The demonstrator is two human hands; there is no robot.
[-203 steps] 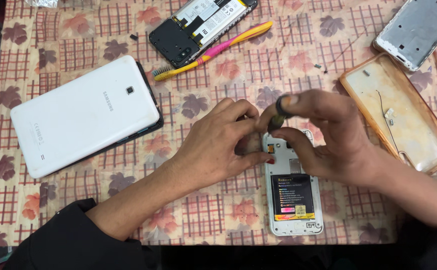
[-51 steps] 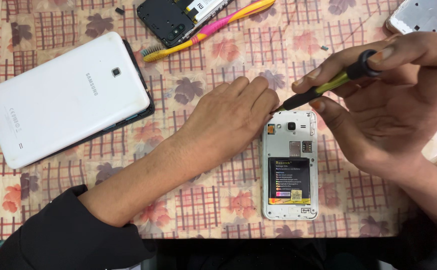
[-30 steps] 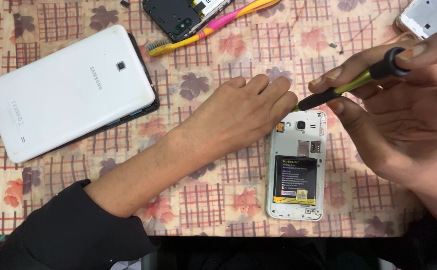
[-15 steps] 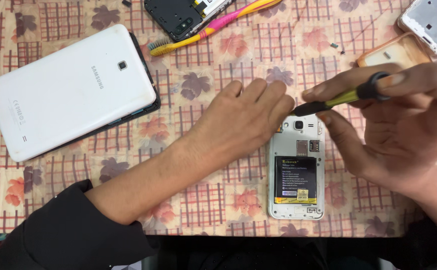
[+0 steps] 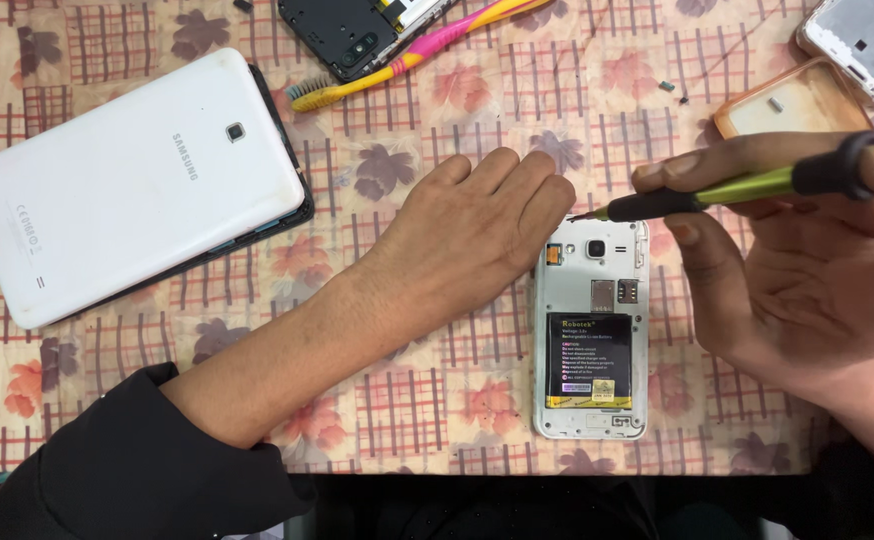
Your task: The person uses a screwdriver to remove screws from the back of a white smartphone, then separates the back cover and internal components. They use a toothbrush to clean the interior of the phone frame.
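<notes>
A white phone (image 5: pixel 591 330) lies face down with its back cover off, showing a black and yellow battery (image 5: pixel 589 358). My left hand (image 5: pixel 467 235) rests flat on the cloth against the phone's upper left edge, holding nothing. My right hand (image 5: pixel 777 270) grips a green and black screwdriver (image 5: pixel 727 190), whose tip points at the phone's top left corner, close to my left fingertips.
A white tablet (image 5: pixel 127 185) lies face down at the left. A dismantled black phone (image 5: pixel 357 35) and a yellow and pink toothbrush (image 5: pixel 412 55) sit at the top. An orange case (image 5: pixel 787 100) and a silver phone frame (image 5: pixel 867 40) lie at the top right. Tiny screws (image 5: pixel 669 87) dot the patterned cloth.
My right hand has brought the screwdriver down and leftward, so its tip now sits at the phone's top left corner. My left hand has stayed beside the phone.
</notes>
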